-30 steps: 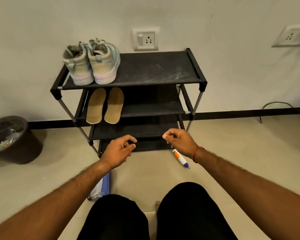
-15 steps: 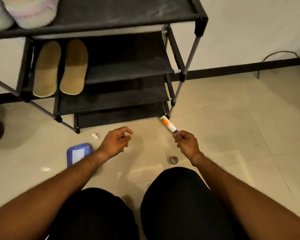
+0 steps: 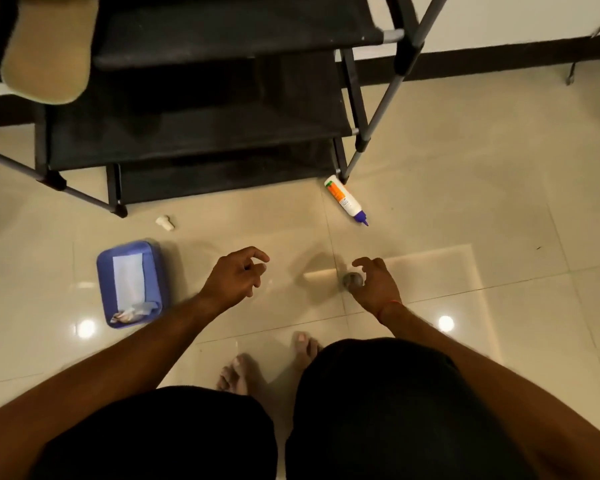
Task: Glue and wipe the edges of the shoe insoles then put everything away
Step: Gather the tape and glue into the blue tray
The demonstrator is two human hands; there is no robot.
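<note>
- Glue bottle lies on the floor just beside the shoe rack foot.
- Left hand hovers, fingers loosely curled, empty.
- Right hand is at a small grey disc; whether its fingers grip it is unclear.

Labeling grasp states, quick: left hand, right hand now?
Left hand: open, loosely curled, holding nothing.
Right hand: at small grey object, grip cannot be told.

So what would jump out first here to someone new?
The orange-and-white glue bottle lies on the floor by a foot of the black shoe rack, and a blue tray with a white wipe sits to the left. Mid-frame, the left hand is empty; the right hand is at a small grey round thing, grip unclear.
</note>
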